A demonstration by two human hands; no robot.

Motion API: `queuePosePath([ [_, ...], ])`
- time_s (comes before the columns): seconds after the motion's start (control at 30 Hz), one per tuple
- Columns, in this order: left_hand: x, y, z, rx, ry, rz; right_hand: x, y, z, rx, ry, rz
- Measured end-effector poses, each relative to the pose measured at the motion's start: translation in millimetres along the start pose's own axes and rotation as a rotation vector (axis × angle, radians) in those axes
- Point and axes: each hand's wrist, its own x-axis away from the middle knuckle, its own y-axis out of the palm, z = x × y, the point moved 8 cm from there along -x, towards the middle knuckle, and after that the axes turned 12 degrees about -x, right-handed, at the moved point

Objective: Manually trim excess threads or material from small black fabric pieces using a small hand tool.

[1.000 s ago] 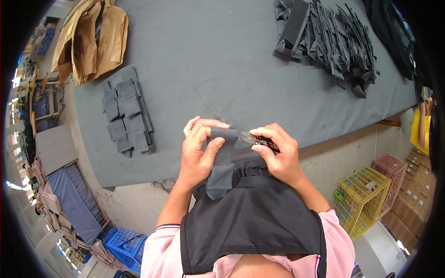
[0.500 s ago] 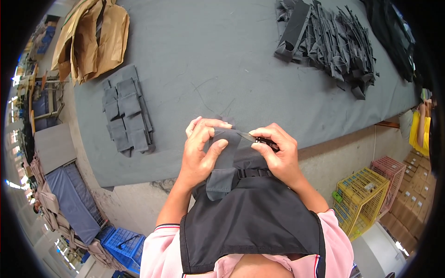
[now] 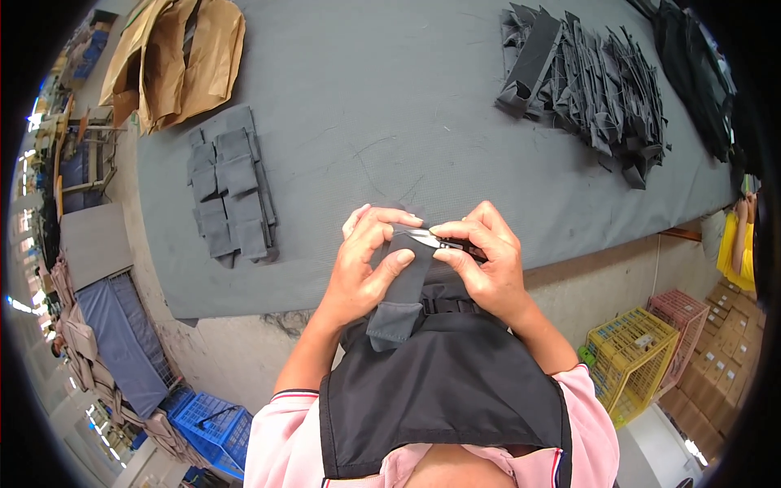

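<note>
My left hand point(image 3: 358, 260) grips a dark grey fabric strip point(image 3: 405, 285) near its upper end, at the table's near edge. The strip's folded lower end hangs in front of my black apron. In my right hand point(image 3: 495, 264) are small thread snips point(image 3: 426, 238), pinched between thumb and fingers. Their metal blades lie along the strip's top edge, close to my left fingertips; the handles are mostly hidden by my fingers. To the left lies a neat stack of similar grey fabric pieces point(image 3: 236, 175). A rougher pile of grey strips point(image 3: 602, 98) with frayed threads sits at the far right.
Grey cloth covers the table point(image 3: 366, 89), with loose threads on it. A brown paper bag point(image 3: 195, 65) stands at the far left. Black fabric point(image 3: 691, 81) lies at the far right edge. Yellow crate point(image 3: 630, 350) and blue crate point(image 3: 213, 427) stand below. Someone in yellow point(image 3: 739, 244) is at right.
The snips' blades have moved left over the strip's top edge, and more of the metal shows. Both hands sit slightly closer together. The view has shifted a little.
</note>
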Motion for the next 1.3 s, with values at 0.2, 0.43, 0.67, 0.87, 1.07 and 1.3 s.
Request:
queuePosePath([
  [0.2, -6, -3, 3, 0.048, 0.019, 0.031, 7, -8, 16, -0.246, 0.150, 0.112],
  [0.43, -19, 1, -56, 0.605, -0.602, 0.252, 21, 0, -42, 0.031, -0.199, -0.027],
  [0.67, -25, 12, -52, 0.680, -0.501, 0.191, 6, 14, -26, 0.096, -0.271, 0.031],
  [0.87, -5, -17, 1, 0.257, -0.143, 0.304, -3, 10, 27, -0.489, 0.303, 0.026],
  [1.07, 3, 14, -21, 0.413, -0.386, 0.066, -6, 25, 38, -0.763, 0.616, -0.025],
  [1.3, 2, 13, -16, 0.646, -0.495, 0.147, 6, -21, -18, 0.279, -0.256, 0.155],
])
